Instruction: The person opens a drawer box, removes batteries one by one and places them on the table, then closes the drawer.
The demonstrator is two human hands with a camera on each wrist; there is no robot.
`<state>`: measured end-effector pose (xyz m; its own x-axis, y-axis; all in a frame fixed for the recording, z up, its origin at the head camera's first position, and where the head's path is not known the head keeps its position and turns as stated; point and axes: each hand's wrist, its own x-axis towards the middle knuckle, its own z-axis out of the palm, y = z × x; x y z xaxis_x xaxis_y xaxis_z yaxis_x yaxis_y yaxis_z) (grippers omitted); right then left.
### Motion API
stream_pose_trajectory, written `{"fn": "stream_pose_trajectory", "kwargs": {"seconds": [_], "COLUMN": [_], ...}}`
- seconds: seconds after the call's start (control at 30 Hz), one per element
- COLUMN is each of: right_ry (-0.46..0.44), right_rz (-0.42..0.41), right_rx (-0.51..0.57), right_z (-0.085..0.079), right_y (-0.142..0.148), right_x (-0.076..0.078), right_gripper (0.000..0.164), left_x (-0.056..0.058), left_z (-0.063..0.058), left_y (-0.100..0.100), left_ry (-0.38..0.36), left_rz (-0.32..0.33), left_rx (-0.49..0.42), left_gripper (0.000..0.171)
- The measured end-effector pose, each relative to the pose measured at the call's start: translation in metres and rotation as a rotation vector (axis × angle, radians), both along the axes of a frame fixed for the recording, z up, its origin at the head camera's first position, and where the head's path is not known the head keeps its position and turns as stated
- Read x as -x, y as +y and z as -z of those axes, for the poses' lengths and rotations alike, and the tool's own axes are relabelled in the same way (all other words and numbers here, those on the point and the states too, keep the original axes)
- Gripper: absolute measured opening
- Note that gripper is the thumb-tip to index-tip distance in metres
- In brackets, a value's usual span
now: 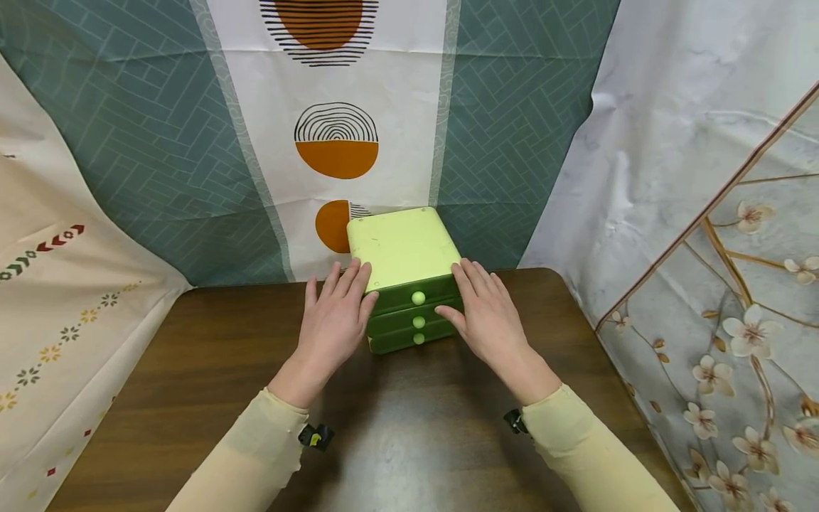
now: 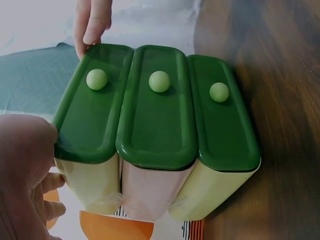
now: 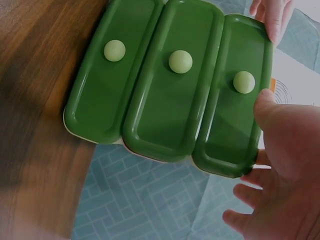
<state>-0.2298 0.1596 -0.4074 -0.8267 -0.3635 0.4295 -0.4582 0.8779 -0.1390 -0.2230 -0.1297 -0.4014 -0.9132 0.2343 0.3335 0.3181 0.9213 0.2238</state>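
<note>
A small three-drawer box point(image 1: 406, 245) with a pale green top stands at the back of the table. Its dark green drawer fronts each carry a round pale knob point(image 1: 419, 298), and all three drawers are pushed in. My left hand point(image 1: 333, 320) lies at the box's upper left edge, fingers extended, the thumb near the top drawer front point(image 2: 90, 122). Across from it, my right hand point(image 1: 493, 320) is at the upper right edge with straight fingers and the thumb spread in front of the drawers. The wrist views show both thumbs near the top drawer's rim. Neither hand grips a knob.
The brown wooden table point(image 1: 416, 441) extends in front of the box. A patterned cloth point(image 1: 512, 142) hangs right behind it. A floral cloth point(image 1: 716, 320) borders the right side, and a cream cloth point(image 1: 64, 320) the left.
</note>
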Motion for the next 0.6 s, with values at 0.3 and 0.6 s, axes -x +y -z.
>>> {"fn": "stream_pose_trajectory", "kwargs": {"seconds": [0.3, 0.6], "right_ry": [0.028, 0.091], "right_rz": [-0.001, -0.009], "right_rx": [0.008, 0.014], "right_z": [0.007, 0.01], "right_y": [-0.004, -0.01], "right_x": [-0.003, -0.008], "right_gripper": [0.087, 0.088], "left_x": [0.003, 0.007], "left_z": [0.002, 0.0], "left_y": [-0.004, -0.01], "left_ry": [0.023, -0.01], "left_rz": [0.007, 0.015], "left_rx": [0.016, 0.028], "left_gripper": [0.061, 0.061]}}
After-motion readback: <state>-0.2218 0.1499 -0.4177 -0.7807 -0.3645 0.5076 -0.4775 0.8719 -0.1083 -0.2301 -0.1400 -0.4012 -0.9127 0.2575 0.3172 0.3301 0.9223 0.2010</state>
